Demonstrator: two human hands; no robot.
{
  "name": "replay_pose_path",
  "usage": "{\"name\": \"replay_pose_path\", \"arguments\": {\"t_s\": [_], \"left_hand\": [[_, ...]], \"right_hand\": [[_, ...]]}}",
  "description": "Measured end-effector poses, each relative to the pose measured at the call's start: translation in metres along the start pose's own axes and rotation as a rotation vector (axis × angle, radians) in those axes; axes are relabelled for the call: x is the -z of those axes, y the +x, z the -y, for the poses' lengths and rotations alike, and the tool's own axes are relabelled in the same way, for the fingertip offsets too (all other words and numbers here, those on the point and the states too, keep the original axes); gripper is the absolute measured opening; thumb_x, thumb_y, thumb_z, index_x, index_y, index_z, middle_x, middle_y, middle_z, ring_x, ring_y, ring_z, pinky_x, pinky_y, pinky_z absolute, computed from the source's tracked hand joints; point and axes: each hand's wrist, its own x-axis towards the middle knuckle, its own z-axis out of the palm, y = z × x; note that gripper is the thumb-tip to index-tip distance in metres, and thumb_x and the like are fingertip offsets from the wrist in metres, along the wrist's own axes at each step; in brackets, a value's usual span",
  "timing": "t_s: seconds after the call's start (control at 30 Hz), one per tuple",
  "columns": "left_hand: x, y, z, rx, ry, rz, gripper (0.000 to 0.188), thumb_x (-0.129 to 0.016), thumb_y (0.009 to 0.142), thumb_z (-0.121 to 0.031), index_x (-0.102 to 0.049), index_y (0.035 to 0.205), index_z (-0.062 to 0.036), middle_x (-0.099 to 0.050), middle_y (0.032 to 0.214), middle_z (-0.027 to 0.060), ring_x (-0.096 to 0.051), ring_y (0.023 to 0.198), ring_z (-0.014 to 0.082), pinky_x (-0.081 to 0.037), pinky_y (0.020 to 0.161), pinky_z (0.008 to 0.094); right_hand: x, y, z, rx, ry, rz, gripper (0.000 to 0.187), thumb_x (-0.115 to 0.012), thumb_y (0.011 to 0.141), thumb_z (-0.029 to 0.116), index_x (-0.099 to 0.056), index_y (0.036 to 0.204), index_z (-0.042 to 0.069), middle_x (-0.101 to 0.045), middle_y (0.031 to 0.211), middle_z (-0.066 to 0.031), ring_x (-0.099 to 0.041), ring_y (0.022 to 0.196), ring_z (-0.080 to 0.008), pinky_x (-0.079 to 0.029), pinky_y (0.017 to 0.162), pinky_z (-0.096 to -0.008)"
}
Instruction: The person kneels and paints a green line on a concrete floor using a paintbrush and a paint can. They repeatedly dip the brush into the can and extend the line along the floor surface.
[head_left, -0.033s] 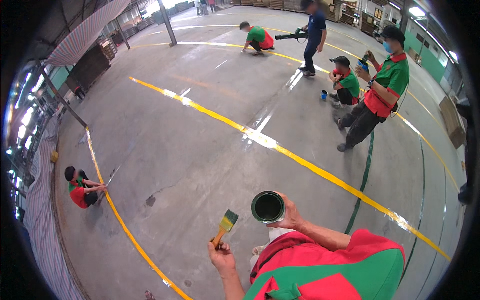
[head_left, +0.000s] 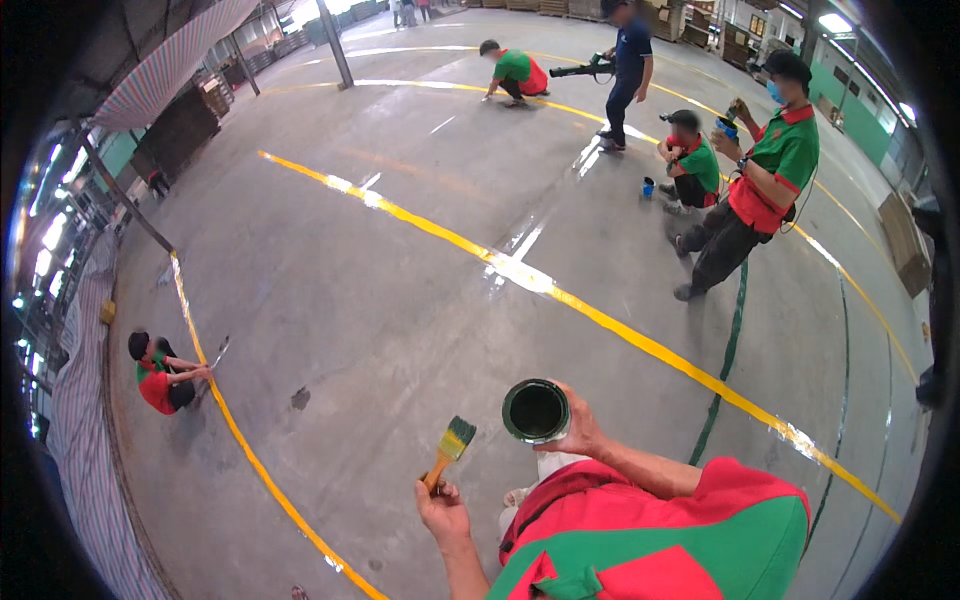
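My left hand (head_left: pixel 445 510) is closed around the wooden handle of a flat paintbrush (head_left: pixel 449 453). Its bristles point up and away from me, dark green at the tip and yellowish lower down. To the right of the brush, my right hand (head_left: pixel 580 422) grips a round open paint can (head_left: pixel 535 411) by its side. Dark green paint shows inside, and green smears mark the rim. Brush and can are held apart, both above the grey floor in front of my body.
Yellow lines (head_left: pixel 640 343) and a dark green line (head_left: pixel 734 345) run along the concrete floor (head_left: pixel 340 300). A person crouches at the left (head_left: pixel 162 375); another stands at the right (head_left: pixel 770 170) holding a can and brush. A small blue can (head_left: pixel 648 187) stands beside a seated person (head_left: pixel 690 165).
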Motion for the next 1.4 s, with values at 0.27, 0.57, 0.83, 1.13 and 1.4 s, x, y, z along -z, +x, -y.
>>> {"name": "replay_pose_path", "arguments": {"t_s": [0.27,0.57,0.83,1.13,1.4], "left_hand": [[0.002,-0.002,0.0,0.014,-0.001,-0.054,0.03,-0.068,0.105,-0.036,-0.067,0.115,-0.0072,-0.066,0.086,0.0038,-0.058,0.071,0.0157,-0.047,0.065,0.031],[0.002,-0.004,0.001,-0.002,0.007,-0.023,0.031,-0.07,0.104,-0.036,-0.069,0.117,-0.0075,-0.069,0.087,0.004,-0.06,0.071,0.015,-0.049,0.065,0.0314],[0.005,-0.004,0.0,-0.001,0.013,-0.006,0.031,-0.067,0.106,-0.036,-0.069,0.119,-0.0075,-0.07,0.088,0.0041,-0.06,0.071,0.0149,-0.048,0.065,0.031],[0.001,-0.007,0.001,-0.025,0.033,-0.019,0.031,-0.066,0.106,-0.036,-0.068,0.119,-0.0075,-0.069,0.088,0.0034,-0.06,0.071,0.0142,-0.048,0.065,0.0307],[-0.001,-0.009,0.002,-0.043,0.035,0.004,0.031,-0.067,0.106,-0.036,-0.068,0.119,-0.0077,-0.068,0.087,0.003,-0.059,0.071,0.0138,-0.048,0.065,0.0307]], "right_hand": [[0.001,-0.006,0.001,-0.035,0.003,0.019,0.112,-0.103,0.055,0.024,-0.048,0.152,0.007,-0.061,0.144,-0.0151,-0.06,0.135,-0.0322,-0.047,0.115,-0.0452],[0.003,0.003,0.002,-0.013,0.03,0.049,0.113,-0.102,0.055,0.023,-0.047,0.152,0.008,-0.059,0.145,-0.0157,-0.058,0.136,-0.0337,-0.046,0.116,-0.0454],[-0.001,0.005,0.002,0.021,0.067,0.042,0.115,-0.102,0.054,0.021,-0.045,0.153,0.008,-0.059,0.146,-0.0154,-0.058,0.136,-0.0339,-0.046,0.116,-0.0457],[0.0,0.004,-0.001,0.018,0.072,0.062,0.115,-0.102,0.054,0.021,-0.045,0.153,0.008,-0.058,0.147,-0.0152,-0.057,0.138,-0.0336,-0.045,0.117,-0.0458],[0.001,0.007,0.003,0.009,0.05,0.07,0.113,-0.101,0.054,0.016,-0.045,0.152,0.007,-0.061,0.144,-0.0139,-0.06,0.136,-0.0294,-0.046,0.117,-0.0436]]}}
